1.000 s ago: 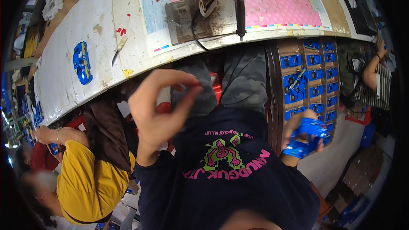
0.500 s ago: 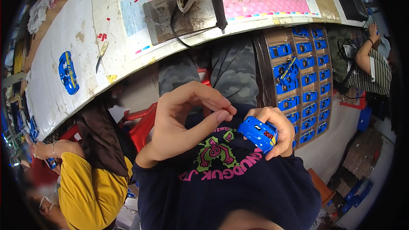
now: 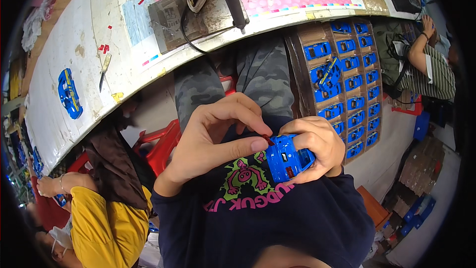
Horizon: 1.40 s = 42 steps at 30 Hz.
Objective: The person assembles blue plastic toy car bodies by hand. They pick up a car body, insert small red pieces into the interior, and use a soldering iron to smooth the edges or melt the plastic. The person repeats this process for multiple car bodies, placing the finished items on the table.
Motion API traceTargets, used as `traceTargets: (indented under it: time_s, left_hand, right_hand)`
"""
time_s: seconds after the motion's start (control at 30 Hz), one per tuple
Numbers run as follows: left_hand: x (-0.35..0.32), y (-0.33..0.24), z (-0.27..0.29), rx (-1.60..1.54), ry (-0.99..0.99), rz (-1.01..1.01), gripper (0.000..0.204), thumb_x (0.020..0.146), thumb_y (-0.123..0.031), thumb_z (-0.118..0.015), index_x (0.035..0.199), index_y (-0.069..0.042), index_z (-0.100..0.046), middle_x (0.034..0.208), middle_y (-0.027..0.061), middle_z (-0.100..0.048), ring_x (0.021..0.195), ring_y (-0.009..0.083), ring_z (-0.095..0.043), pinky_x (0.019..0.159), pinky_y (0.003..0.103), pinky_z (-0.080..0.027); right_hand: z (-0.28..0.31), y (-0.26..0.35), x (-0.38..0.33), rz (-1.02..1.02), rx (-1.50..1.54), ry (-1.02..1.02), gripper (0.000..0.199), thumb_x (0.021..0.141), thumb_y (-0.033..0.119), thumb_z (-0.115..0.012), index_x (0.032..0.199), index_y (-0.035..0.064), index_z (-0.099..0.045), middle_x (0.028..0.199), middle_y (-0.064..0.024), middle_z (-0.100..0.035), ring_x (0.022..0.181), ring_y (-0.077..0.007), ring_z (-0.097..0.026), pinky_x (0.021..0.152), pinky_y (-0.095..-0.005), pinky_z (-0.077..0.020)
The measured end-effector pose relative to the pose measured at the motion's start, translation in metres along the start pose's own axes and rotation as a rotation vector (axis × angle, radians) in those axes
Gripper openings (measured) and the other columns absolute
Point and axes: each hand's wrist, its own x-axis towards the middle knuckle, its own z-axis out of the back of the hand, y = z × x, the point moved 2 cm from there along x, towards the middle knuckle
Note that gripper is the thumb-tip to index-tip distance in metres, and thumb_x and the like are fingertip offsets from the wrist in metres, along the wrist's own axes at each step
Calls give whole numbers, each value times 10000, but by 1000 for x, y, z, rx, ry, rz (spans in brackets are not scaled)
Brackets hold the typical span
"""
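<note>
In front of my chest, my right hand (image 3: 320,144) is wrapped round a blue toy car body (image 3: 283,158), its end with a dark red light strip facing down. My left hand (image 3: 213,136) pinches a small red plastic piece (image 3: 268,140) between thumb and forefinger. That piece is at the edge of the car body; the fingertips hide most of it, so I cannot tell how it sits.
On the white worktable (image 3: 54,72) lie another blue car body (image 3: 69,93), a knife (image 3: 105,72), loose red pieces (image 3: 103,48) and a metal-based machine (image 3: 198,25). Right of my legs, a cardboard tray (image 3: 299,59) holds several car bodies. Co-workers sit on both sides.
My left hand has brought the red piece up to the car body. My right hand has turned the car and shifted it slightly left, toward the left fingertips.
</note>
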Motion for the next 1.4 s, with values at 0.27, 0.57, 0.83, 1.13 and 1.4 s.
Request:
traceTargets:
  time_s: [0.27, 0.57, 0.83, 1.13, 1.4]
  left_hand:
    - [5, -2, -7, 47, -9, 152, 134, 628, -51, -683, 739, -16, -618, 785, 62, -494, 758, 133, -461, 697, 232, -331]
    - [5, 1, -9, 50, 50, 165, 138, 643, -63, -675, 755, -29, -602, 796, 60, -496, 775, 133, -460, 709, 232, -326]
    - [6, 0, -12, -76, 67, 251, 182, 641, -60, -653, 785, -36, -546, 806, 47, -468, 774, 119, -434, 682, 226, -314]
    - [8, -1, -10, -111, 131, 286, 172, 638, -39, -614, 779, -40, -516, 803, 53, -460, 778, 131, -431, 692, 234, -305]
    - [6, 5, -15, 78, 177, -21, 236, 726, -89, -635, 924, -32, -521, 858, 22, -479, 800, 86, -424, 690, 224, -338]
  right_hand:
    - [2, 4, -1, 47, -133, -10, 431, 575, 332, -728, 787, 29, -508, 794, -123, -517, 550, -231, -523, 470, -282, -414]
    - [0, 6, -3, 38, -227, 32, 430, 566, 339, -707, 799, 40, -505, 809, -131, -508, 564, -237, -522, 483, -285, -420]
    - [-1, 4, -4, 74, -240, 56, 455, 574, 358, -690, 848, 52, -494, 834, -120, -491, 620, -238, -533, 521, -298, -435]
    - [3, 5, 2, 120, -339, 185, 376, 635, 353, -627, 855, 81, -488, 829, -111, -483, 642, -210, -517, 546, -275, -424]
    - [4, -15, 2, 152, 85, 130, 436, 625, 308, -703, 874, 45, -460, 905, -158, -504, 731, -269, -541, 616, -313, -438]
